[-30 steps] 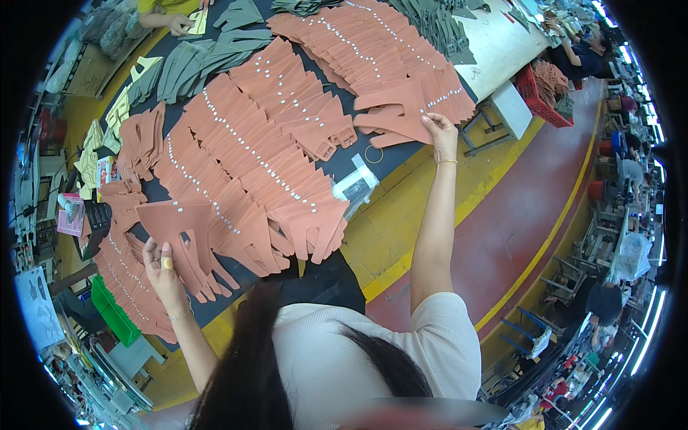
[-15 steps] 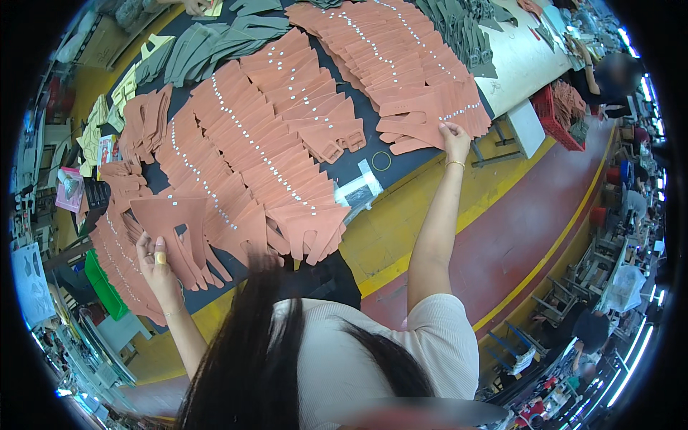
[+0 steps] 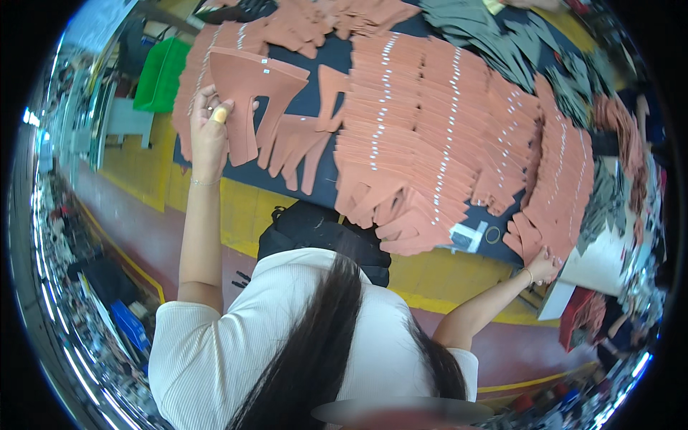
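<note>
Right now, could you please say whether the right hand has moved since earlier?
No, not noticeably: the right hand stays right of the ring, by the right pile; the view itself turned.

Left hand point(image 3: 208, 136) grips; right hand point(image 3: 544, 266) outstretched (sideways)

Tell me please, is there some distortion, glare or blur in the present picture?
Head view: fisheye distortion, with a black rim around the scene; head view: strip lamps glare white near the lower right rim; head view: a grey-red shape at the bottom is blurred, while the left hand looks clearer.
</note>
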A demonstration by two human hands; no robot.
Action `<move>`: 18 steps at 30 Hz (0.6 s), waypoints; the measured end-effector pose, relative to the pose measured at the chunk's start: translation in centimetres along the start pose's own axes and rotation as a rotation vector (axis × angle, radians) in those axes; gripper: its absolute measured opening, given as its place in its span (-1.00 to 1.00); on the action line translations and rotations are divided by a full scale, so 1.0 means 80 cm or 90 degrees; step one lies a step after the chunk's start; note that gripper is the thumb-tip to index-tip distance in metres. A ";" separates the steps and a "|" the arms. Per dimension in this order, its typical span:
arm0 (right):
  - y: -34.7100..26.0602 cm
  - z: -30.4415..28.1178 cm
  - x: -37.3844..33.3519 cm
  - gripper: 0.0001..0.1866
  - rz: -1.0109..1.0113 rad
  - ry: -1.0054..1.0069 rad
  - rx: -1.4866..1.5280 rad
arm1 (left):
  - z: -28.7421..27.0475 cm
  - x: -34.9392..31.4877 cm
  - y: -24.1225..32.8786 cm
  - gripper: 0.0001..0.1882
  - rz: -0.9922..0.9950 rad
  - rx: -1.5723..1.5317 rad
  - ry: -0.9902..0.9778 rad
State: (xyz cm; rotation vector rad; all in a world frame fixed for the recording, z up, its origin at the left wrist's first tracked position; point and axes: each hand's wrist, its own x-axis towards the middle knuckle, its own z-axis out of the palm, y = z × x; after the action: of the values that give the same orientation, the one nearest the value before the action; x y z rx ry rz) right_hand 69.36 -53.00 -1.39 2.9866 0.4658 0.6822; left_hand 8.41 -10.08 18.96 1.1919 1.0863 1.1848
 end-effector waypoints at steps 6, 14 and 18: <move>-0.327 -0.148 -0.044 -0.77 -0.332 0.057 0.470 | -0.094 0.016 -0.005 -0.63 -0.045 -0.043 0.068; -0.663 -0.261 -0.313 -0.66 -0.858 -0.256 0.519 | -0.189 0.017 -0.035 -0.74 -0.141 -0.155 0.047; -0.700 -0.247 -0.369 -0.69 -0.854 -0.151 0.355 | -0.220 0.024 -0.040 -0.75 -0.151 -0.204 0.044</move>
State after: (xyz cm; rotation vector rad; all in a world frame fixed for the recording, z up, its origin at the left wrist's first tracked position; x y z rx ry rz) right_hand 19.85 -8.91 -1.87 2.1549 2.4961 0.0249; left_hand -8.61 -6.63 14.38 0.7590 1.0118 1.1686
